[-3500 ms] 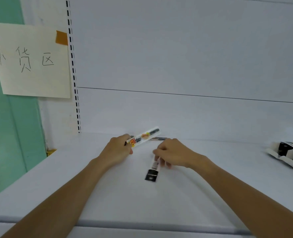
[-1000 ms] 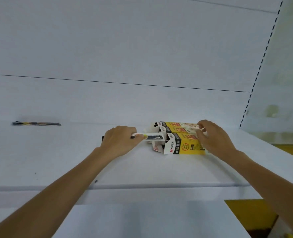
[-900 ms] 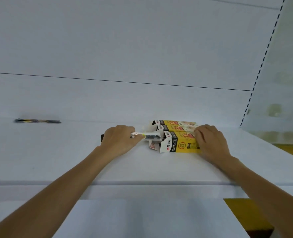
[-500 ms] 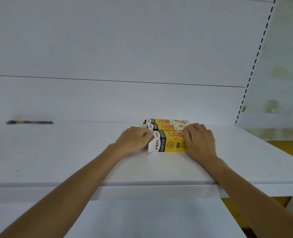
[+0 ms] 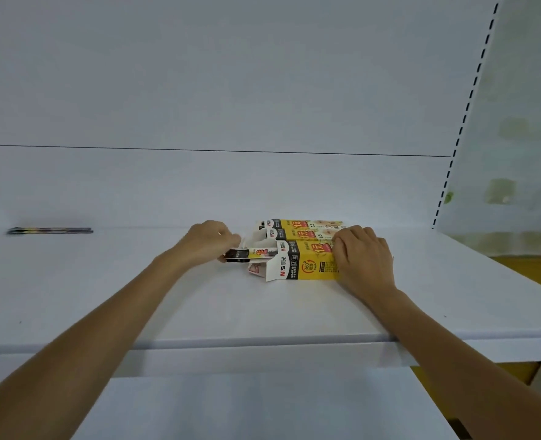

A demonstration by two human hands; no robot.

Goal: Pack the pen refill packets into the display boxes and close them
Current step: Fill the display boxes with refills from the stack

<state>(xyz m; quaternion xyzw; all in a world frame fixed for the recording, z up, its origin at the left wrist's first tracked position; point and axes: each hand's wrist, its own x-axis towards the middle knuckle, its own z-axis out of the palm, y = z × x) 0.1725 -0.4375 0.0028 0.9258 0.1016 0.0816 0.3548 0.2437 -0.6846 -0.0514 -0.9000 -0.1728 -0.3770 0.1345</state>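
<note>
refill packet [image 5: 250, 254] partway inside display box [image 5: 307, 268], left hand [image 5: 205, 242] gripping

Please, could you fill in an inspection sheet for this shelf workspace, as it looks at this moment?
Surface: white shelf, flat.
Job's things: yellow display boxes lie side by side; the front display box has its left end flaps open, with a refill packet at that opening.
Clutter: thin dark bundle, probably more packets, far left at the back.
Hands: left hand pinches the refill packet; right hand holds the front display box's right end.
Cables: nothing seen.
Surroundings: white back panel; slotted upright on the right.
</note>
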